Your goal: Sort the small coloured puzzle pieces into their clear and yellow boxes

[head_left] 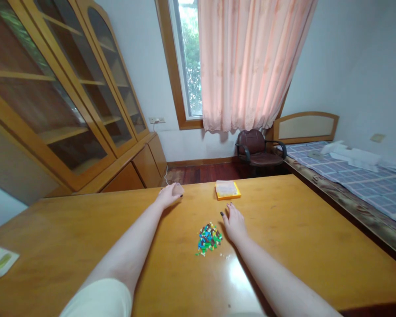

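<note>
Far out over the wooden table (277, 229), my left hand (166, 197) is closed on a small clear plastic container (177, 189) near the back edge. A loose pile of tiny building bricks (209, 237) in blue, green, yellow, brown and white lies in the middle of the table. Just right of the pile, my right hand (235, 223) rests with fingers apart and nothing visible in it. Beyond its fingertips sits a flat yellow box (229, 197) with a clear plastic tray (226, 187) on top.
A white item with a yellow-green patch (1, 262) lies at the table's left edge. Behind the table stand a glass-doored cabinet (95, 101) on the left and a brown armchair (255, 147). A bed (353, 171) runs along the right side.
</note>
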